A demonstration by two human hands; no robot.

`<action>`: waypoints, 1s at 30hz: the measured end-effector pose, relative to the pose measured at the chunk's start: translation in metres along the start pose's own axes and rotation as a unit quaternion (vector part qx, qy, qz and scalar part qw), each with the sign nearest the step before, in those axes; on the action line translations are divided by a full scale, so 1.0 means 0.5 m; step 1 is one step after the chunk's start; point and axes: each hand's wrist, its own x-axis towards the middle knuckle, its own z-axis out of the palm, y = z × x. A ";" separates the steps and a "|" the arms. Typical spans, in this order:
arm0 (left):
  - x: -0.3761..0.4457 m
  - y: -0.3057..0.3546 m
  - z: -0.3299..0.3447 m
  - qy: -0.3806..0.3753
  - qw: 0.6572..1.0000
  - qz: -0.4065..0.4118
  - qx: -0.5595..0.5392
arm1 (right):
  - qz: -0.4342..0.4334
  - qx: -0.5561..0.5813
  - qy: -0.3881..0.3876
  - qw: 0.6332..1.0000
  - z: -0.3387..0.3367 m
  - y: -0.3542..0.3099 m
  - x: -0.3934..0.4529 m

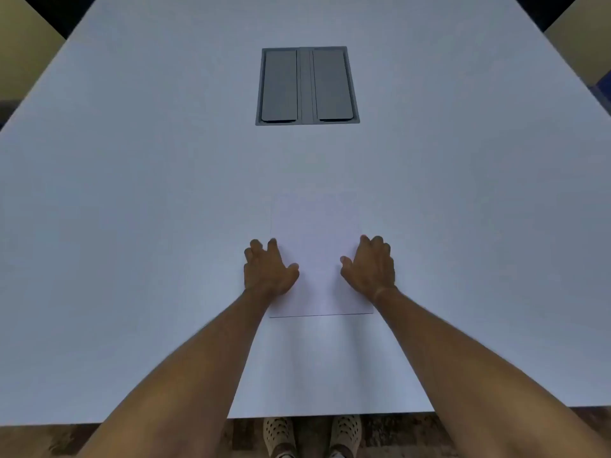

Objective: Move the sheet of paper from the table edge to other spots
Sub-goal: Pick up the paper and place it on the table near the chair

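Note:
A white sheet of paper (318, 246) lies flat on the white table (132, 226), a little in from the near edge. My left hand (268, 270) rests on the sheet's left side, fingers spread and nearly straight. On the right side lies my right hand (371, 266), likewise flat with its thumb on the paper. Both palms press down on the sheet; neither hand curls round it. The paper's near edge shows between my forearms.
A grey recessed cable box with two closed flaps (307, 85) sits in the table's middle, beyond the paper. The table's near edge (330, 415) runs below my arms, with my two shoes on the floor underneath. Dark floor and yellowish panels show at the far corners.

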 end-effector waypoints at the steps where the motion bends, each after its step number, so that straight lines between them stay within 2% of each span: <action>1: 0.003 0.000 0.001 -0.008 1.000 -0.022 -0.018 | 0.024 0.019 -0.005 1.000 0.002 0.001 0.002; 4: 0.010 -0.007 0.008 -0.013 0.996 -0.068 -0.048 | 0.078 0.047 -0.024 0.996 0.009 0.006 0.009; 11: 0.022 -0.009 0.016 -0.010 0.993 -0.085 -0.079 | 0.124 0.078 -0.059 0.987 0.019 0.002 0.020; 21: 0.021 -0.009 0.013 0.000 0.992 -0.087 -0.096 | 0.133 0.107 -0.060 0.984 0.016 -0.001 0.021; 30: 0.008 -0.001 0.016 0.033 0.995 -0.071 -0.070 | 0.122 0.062 -0.020 0.990 0.032 -0.008 0.008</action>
